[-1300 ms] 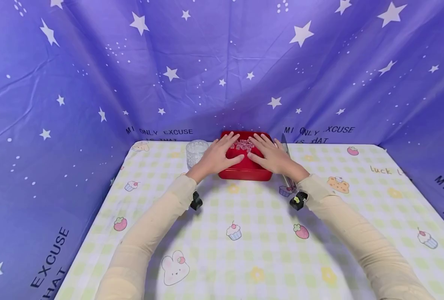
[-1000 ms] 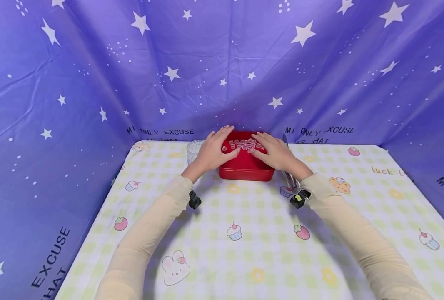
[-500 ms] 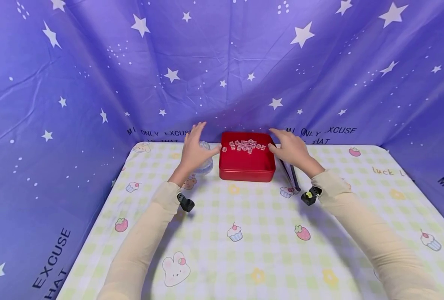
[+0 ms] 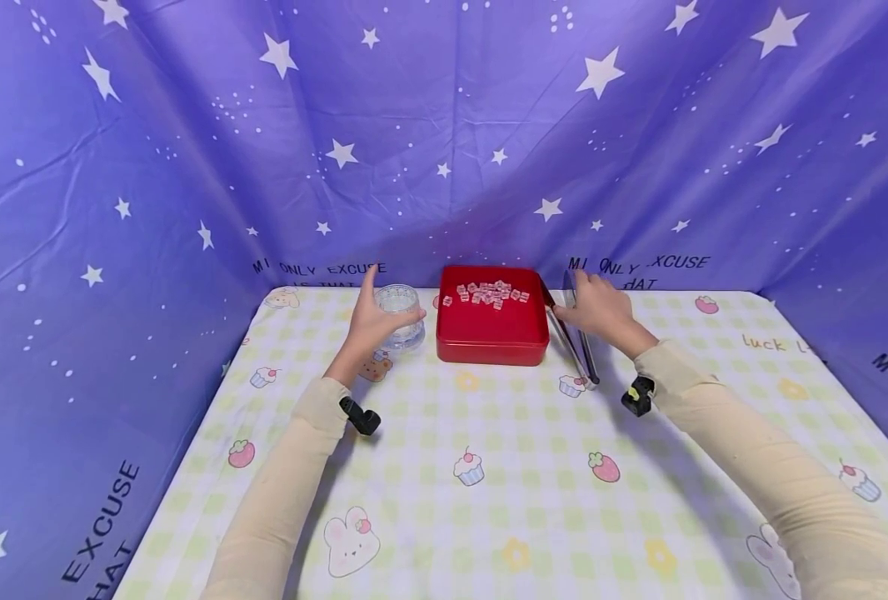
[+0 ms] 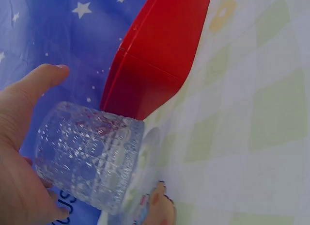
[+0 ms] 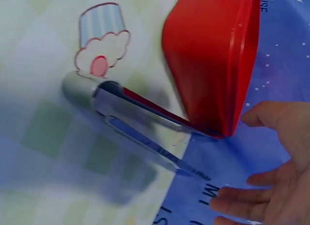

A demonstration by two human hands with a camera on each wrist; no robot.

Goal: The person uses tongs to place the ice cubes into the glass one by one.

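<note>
My left hand is at the left side of a clear textured glass, thumb and fingers spread around it. In the left wrist view the thumb stands apart from the glass, and some fingers are partly hidden behind it. My right hand hovers over the upper end of metal tongs, fingers spread and loosely bent. The tongs stand on their edge, their two arms apart, beside a red rectangular box. Several small clear pinkish cubes lie in the box.
The table has a checked cloth printed with cupcakes, strawberries and bears. A purple star-patterned curtain rises right behind the box and at both sides. A black camera is strapped to the left wrist, another to the right.
Both hands have moved apart from above the red box, the left out to the glass and the right out to the tongs. The cubes look more spread out than in the earliest frame.
</note>
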